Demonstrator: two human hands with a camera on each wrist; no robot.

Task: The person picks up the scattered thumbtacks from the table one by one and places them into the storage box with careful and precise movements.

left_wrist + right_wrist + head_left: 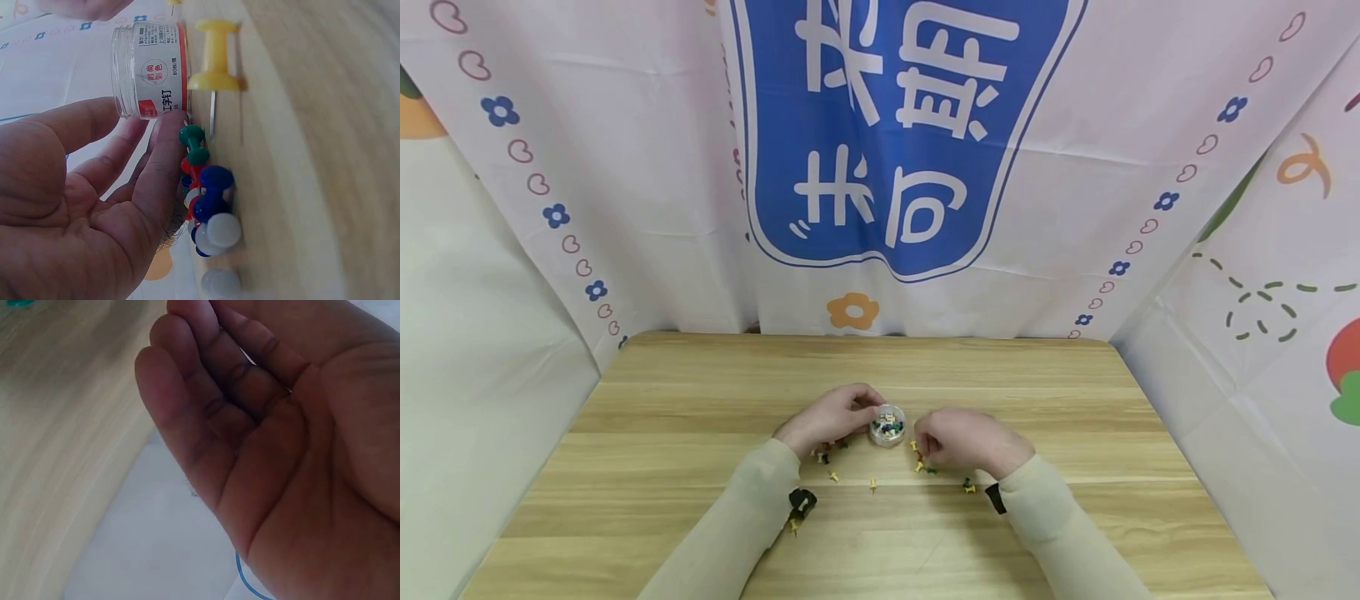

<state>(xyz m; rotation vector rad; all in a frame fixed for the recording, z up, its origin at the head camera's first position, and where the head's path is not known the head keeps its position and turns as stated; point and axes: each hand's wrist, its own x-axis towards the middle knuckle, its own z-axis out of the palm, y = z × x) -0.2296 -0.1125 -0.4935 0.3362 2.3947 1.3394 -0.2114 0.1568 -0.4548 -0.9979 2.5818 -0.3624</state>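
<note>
A small clear plastic jar (888, 427) with several mixed pushpins inside stands uncapped on the table. My left hand (842, 417) holds its left side, the thumb by the threaded rim and a finger low against the wall; the left wrist view shows the jar's red-and-white label (153, 72). Green pushpin (194, 144), blue pushpin (214, 190) and white ones lie beside this hand. To the jar's right, my right hand (966, 437) is low over the table beside several pushpins (919, 467). Its fingers (165, 387) are curled; whether the fingertips pinch anything is hidden.
A yellow pushpin (873, 485) lies in front of the jar, with another yellow one (833, 476) to its left. One more (794, 527) lies by the left wrist. Green and yellow pushpins (969, 487) lie near the right wrist. A printed curtain (700, 275) hangs behind the table.
</note>
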